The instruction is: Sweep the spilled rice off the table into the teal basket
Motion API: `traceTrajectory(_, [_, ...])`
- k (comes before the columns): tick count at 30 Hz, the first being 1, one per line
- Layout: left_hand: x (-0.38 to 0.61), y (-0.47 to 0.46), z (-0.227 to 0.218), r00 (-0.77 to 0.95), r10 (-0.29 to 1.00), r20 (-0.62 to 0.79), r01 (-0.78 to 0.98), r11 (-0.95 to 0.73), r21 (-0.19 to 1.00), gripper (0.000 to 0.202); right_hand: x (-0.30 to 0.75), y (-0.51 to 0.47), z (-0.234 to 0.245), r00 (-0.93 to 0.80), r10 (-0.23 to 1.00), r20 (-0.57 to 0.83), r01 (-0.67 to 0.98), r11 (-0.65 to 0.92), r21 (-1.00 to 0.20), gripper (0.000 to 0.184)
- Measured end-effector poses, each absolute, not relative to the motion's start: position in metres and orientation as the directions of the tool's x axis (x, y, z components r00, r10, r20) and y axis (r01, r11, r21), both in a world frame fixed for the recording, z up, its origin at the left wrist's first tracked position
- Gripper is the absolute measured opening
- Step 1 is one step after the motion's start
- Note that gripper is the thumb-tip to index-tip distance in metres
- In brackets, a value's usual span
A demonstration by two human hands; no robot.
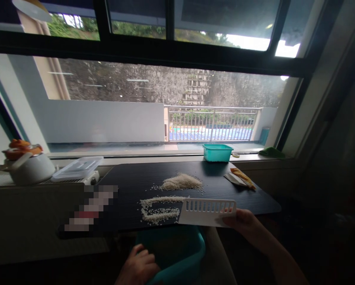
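Observation:
My right hand (242, 219) grips one end of a white slotted plastic scraper (207, 218). It is held over the front part of the dark table (118, 209), its slots along the upper edge. At its left end lie lines of rice (159, 217), roughly in a sideways U. Farther back is a larger rice pile (181, 182). My left hand (140, 265) has its fingers curled over the left rim of a teal plastic basin (201, 247), below the table's front edge. The basin's contents are too dark to make out.
A smaller teal tub (218, 153) stands at the table's back edge. A yellow-and-white packet (242, 179) lies at the right. On the left are a white pot (31, 169) with orange items on top and a clear plastic lid (78, 169). A window is behind.

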State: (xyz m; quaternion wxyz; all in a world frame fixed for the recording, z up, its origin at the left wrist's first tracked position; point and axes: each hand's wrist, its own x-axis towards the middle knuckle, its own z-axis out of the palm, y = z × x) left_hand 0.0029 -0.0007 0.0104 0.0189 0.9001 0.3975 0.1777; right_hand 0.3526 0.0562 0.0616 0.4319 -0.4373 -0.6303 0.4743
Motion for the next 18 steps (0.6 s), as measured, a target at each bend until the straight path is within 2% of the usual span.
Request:
traceTrajectory(5, [0.004, 0.0, 0.01, 0.624, 0.718, 0.309, 0.711, -0.686, 0.157, 0.015, 0.347, 0.067, 0.062, -0.17, 0.975, 0.144, 0.104, 0.163, -0.981, 0.035])
traceTrajectory(10, [0.004, 0.0, 0.01, 0.623, 0.716, 0.316, 0.714, -0.685, 0.145, 0.015, 0.334, 0.076, 0.062, -0.225, 0.967, 0.117, 0.034, 0.128, -0.991, 0.037])
traceTrajectory(18, [0.003, 0.001, 0.007, 0.633, 0.705, 0.319, 0.706, -0.695, 0.135, 0.021, 0.322, 0.071, 0.066, -0.286, 0.95, 0.129, 0.053, 0.15, -0.987, 0.031])
